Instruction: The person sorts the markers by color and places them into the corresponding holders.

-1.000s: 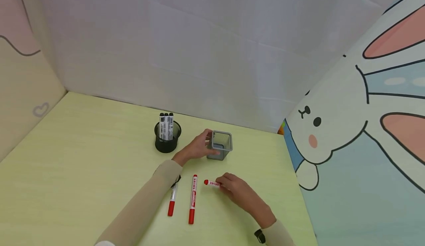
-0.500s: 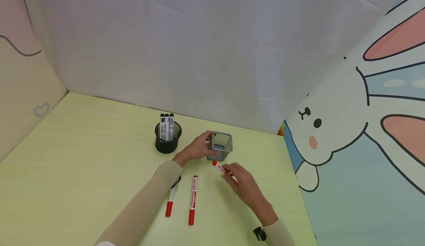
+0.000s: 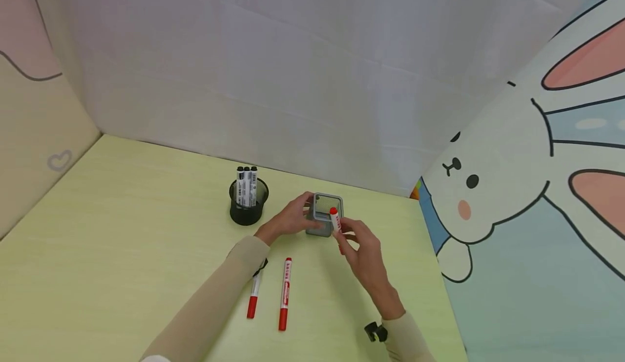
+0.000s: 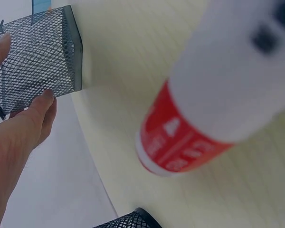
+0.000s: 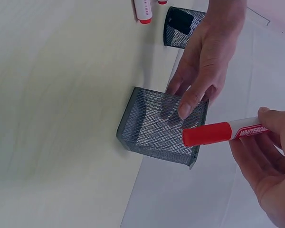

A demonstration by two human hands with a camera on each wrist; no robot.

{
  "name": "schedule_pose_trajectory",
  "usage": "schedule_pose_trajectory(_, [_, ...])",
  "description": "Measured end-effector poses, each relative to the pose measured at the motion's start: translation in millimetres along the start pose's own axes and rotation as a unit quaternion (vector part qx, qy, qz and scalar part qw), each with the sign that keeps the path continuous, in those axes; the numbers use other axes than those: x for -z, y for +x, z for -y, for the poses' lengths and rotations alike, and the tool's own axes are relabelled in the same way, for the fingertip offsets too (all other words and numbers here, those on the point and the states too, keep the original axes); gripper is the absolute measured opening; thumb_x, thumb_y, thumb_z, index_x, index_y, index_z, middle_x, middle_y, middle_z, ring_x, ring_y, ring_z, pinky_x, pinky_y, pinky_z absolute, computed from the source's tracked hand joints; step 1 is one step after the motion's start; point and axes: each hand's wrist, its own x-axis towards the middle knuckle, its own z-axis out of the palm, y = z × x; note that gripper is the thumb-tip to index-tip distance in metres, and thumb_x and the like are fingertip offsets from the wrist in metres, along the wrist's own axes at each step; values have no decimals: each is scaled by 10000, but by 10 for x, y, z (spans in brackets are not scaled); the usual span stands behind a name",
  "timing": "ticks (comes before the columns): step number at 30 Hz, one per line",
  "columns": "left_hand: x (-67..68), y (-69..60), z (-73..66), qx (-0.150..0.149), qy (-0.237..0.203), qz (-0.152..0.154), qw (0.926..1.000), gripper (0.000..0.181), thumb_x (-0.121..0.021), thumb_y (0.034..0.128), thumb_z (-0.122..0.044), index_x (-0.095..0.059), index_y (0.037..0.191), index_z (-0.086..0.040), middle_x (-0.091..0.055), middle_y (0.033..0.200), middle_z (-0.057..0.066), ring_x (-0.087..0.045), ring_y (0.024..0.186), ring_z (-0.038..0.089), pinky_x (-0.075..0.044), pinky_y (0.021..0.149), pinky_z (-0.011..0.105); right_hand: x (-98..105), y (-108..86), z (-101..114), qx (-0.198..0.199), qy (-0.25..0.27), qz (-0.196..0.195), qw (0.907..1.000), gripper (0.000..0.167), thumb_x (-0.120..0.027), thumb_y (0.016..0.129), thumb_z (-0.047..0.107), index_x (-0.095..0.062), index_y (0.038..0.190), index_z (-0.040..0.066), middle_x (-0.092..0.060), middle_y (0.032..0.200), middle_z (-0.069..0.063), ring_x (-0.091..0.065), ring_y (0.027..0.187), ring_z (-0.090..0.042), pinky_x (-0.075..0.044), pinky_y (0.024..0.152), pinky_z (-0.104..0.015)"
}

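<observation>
My left hand [image 3: 292, 215] grips the grey square mesh pen holder [image 5: 154, 126] from its left side, the thumb on the near wall. The holder stands upright on the table. My right hand [image 3: 367, 253] pinches a red-and-white whiteboard marker [image 5: 209, 134] between thumb and fingers. In the head view the marker [image 3: 335, 219] is tilted in the air in front of the holder's right near edge, its small red end up. Its long red cap points down towards the table. In the left wrist view, the mesh holder [image 4: 33, 57] shows thumb and fingertips on its walls.
Left of the square holder stands a round black mesh pen holder [image 3: 246, 214] with three black-capped white markers [image 3: 246, 188]. A red-and-white marker [image 3: 285, 294] lies near the table's middle. Another red-capped marker [image 3: 253, 297] lies partly under my left wrist. A white wall rises behind.
My right hand has lifted the marker off the table, moved it up and towards the square holder, and turned it from lying flat to nearly upright. My left hand stays on the holder.
</observation>
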Motion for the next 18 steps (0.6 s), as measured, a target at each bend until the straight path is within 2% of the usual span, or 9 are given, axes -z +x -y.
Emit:
schedule_pose_trajectory(11, [-1, 13, 22, 43, 23, -10, 10000, 764, -831, 872, -73, -391, 1494, -21, -510, 1449, 154, -466, 1396, 351, -416, 1135, 452, -104, 268, -36, -138, 127, -1110, 9936, 315, -767, 926, 61, -664, 1221, 23, -695, 1130, -98, -687, 1030, -228, -612, 822, -422])
schedule_pose_trajectory(14, [2, 19, 28, 67, -5, -9, 10000, 771, -833, 869, -73, -388, 1495, -8, -505, 1458, 165, -460, 1402, 354, -412, 1138, 455, -148, 325, -56, -203, 258, -1428, 9892, 297, -755, 937, 69, -670, 1218, 27, -700, 1137, -89, -688, 1033, -220, -613, 814, -413])
schedule_pose_trajectory(18, [3, 28, 39, 95, -37, -6, 9999, 782, -837, 865, -72, -384, 1498, 1, -498, 1464, 171, -453, 1408, 344, -397, 1151, 448, -218, 402, -55, -198, 494, -1862, 9811, 283, -746, 925, -1, -673, 1199, -7, -704, 1100, -120, -692, 1002, -256, -614, 799, -367])
